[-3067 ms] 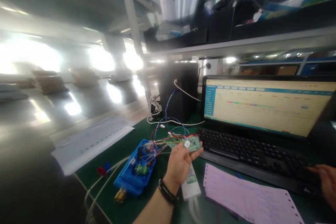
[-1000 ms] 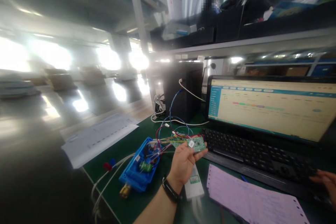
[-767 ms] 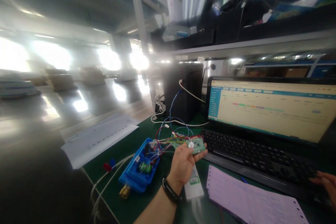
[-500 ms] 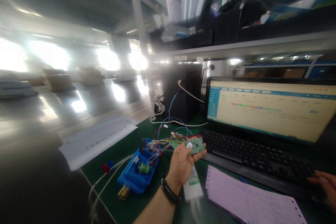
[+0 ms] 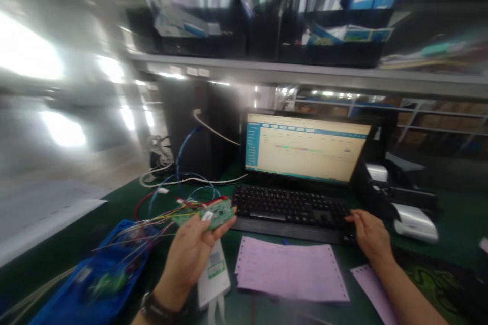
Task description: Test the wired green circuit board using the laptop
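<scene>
Wires (image 5: 163, 217) trail from the blue case (image 5: 68, 295) toward the board (image 5: 224, 212), its near edge pinched in the left hand (image 5: 190, 249); best keep them slack. Rightward, at the keyboard (image 5: 280, 200)'s right end, the right hand (image 5: 371, 238)'s fingers stand half bent, gripping nothing; a light touch suits.

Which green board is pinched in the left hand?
The rightmost green board, with the white patch; the other green board sits left of it, among the wires.
</scene>
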A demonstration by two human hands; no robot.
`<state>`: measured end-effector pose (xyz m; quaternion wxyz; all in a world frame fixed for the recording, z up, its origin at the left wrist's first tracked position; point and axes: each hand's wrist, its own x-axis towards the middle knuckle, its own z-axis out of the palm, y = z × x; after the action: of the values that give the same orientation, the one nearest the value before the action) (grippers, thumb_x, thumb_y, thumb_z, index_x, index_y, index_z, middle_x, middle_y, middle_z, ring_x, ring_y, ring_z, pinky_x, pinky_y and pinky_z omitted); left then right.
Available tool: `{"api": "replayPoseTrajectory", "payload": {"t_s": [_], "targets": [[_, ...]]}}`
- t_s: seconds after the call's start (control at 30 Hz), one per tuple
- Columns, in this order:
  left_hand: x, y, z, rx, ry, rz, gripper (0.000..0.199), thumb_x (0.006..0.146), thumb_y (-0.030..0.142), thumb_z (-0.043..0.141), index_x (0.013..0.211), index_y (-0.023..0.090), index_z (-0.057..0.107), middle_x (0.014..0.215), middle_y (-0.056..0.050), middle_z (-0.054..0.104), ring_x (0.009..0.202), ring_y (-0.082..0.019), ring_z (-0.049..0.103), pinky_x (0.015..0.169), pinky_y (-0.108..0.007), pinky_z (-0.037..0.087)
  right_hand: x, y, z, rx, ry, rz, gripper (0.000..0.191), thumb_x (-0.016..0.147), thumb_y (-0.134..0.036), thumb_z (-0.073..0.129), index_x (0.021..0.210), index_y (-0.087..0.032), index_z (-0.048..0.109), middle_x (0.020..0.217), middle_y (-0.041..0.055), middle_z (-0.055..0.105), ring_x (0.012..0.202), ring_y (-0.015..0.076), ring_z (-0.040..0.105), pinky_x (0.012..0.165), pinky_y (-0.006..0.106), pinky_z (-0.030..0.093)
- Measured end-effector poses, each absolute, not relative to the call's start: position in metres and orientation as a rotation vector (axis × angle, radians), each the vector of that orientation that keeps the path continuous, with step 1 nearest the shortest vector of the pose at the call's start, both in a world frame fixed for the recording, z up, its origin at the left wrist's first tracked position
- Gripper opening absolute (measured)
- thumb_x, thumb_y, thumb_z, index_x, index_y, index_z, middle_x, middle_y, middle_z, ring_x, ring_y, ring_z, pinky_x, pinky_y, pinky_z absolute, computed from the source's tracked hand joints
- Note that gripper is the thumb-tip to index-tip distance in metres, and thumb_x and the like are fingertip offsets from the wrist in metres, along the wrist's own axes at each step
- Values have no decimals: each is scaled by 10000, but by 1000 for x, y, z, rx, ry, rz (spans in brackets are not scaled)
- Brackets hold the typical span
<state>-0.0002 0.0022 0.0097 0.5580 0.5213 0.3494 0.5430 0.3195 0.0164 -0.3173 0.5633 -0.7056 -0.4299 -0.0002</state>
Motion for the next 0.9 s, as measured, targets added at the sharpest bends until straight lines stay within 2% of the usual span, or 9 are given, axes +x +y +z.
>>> {"api": "replayPoseTrajectory", "payload": {"t_s": [0.2, 0.43, 0.7, 0.9], "targets": [[-2, 10, 11, 1184, 910, 1288, 210, 804, 120, 520, 921, -29, 611, 1222, -255, 457, 1162, -359, 418, 960, -453, 423, 323, 12, -314, -1738, -899, 40, 549, 924, -483, 188, 1001, -115, 587, 880, 47, 548, 881, 84, 499, 806, 190, 366], [0, 6, 11, 1266, 882, 1268, 215, 799, 115, 527, 928, -22, 630, 1194, -246, 487, 1165, -371, 411, 969, -506, 394, 322, 12, -310, -1698, -897, 66, 547, 921, -485, 196, 1002, -106, 582, 895, 64, 543, 862, 90, 505, 773, 188, 376], [-1, 7, 11, 1238, 886, 1273, 209, 800, 122, 537, 925, -18, 628, 1201, -249, 478, 1160, -373, 416, 965, -508, 399, 321, 19, -315, -1669, -1074, 1, 521, 927, -474, 219, 943, -128, 608, 944, 52, 533, 950, 80, 487, 919, 210, 372], [-1, 7, 9, 1251, 857, 1263, 208, 825, 117, 505, 946, -18, 607, 1203, -235, 483, 1166, -365, 413, 972, -519, 383, 324, 22, -325, -1691, -1081, -87, 462, 921, -442, 248, 967, -137, 592, 960, 37, 532, 934, 91, 480, 903, 230, 345]]}}
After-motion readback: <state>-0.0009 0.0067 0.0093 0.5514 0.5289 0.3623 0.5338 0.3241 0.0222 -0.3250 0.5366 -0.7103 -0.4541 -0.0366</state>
